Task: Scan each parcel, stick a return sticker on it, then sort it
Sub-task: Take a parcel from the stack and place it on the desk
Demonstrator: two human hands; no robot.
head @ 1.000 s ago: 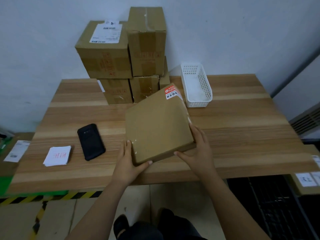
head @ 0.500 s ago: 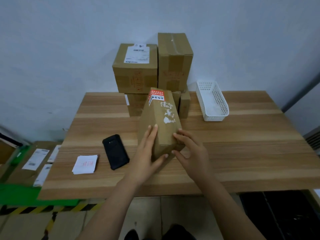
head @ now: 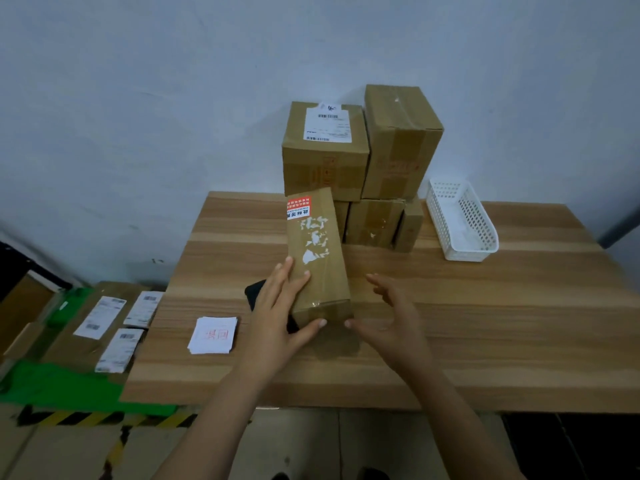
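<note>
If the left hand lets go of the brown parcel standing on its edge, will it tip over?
Probably yes: the parcel stands tall on a narrow edge, and only the left hand steadies it. The right hand looks apart. Its flat cardboard faces suggest it stays stiff.

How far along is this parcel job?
Some looks done: labelled parcels already lie on the floor left of the table. In hand: the left hand grips a flat box stood on edge, while the right hand is open beside it. Left: a stack of boxes waits by the wall, and the sticker pile sits nearby.
</note>
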